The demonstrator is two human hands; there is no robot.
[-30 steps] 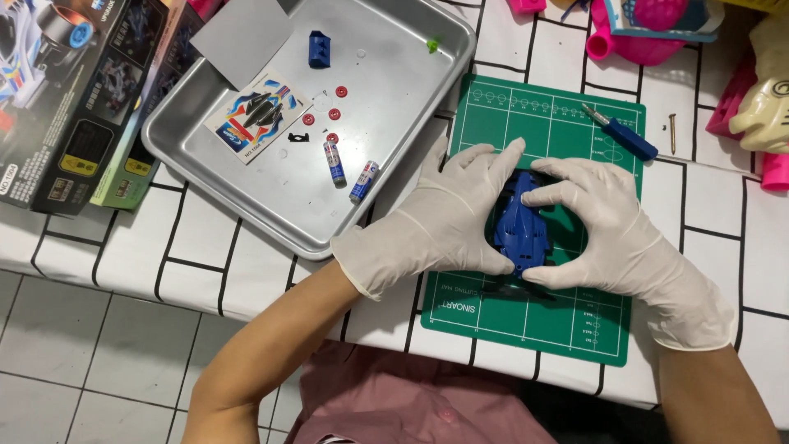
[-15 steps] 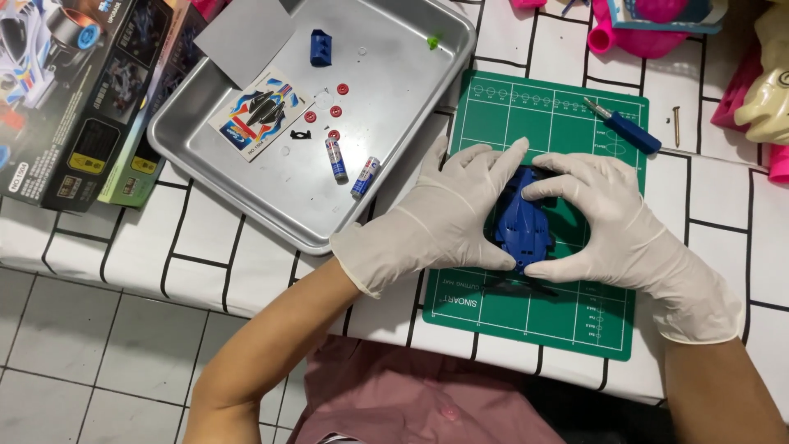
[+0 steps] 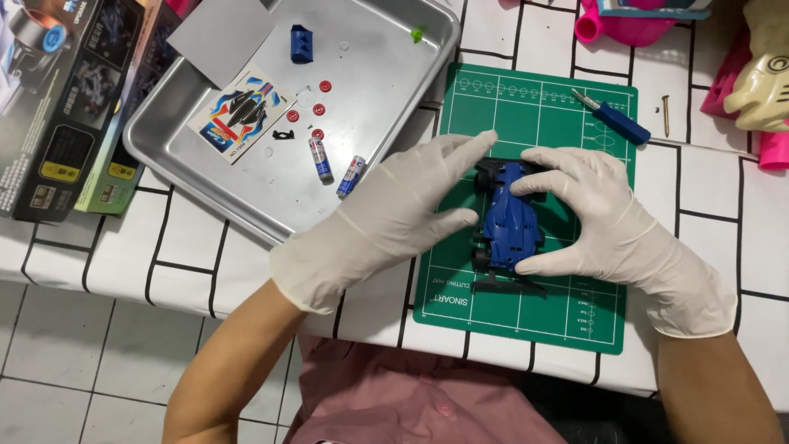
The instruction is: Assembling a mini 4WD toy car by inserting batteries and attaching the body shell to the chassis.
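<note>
Both gloved hands close on the blue toy car (image 3: 508,218) on the green cutting mat (image 3: 526,316): left hand (image 3: 394,218) flanking it, right hand (image 3: 604,222) pinching its body. It looks light, stiff plastic, best held by the sides. Beyond lie batteries (image 3: 333,164) in a metal tray (image 3: 386,90)

The scene is brightly and evenly lit from above, with colours clear and saturated. The metal tray (image 3: 205,177) throws back soft, pale glare across its floor. Shadows are faint and short, gathered under the gloved hands on the green cutting mat (image 3: 526,321). Focus is sharp throughout, with little blur or edge bending
</note>
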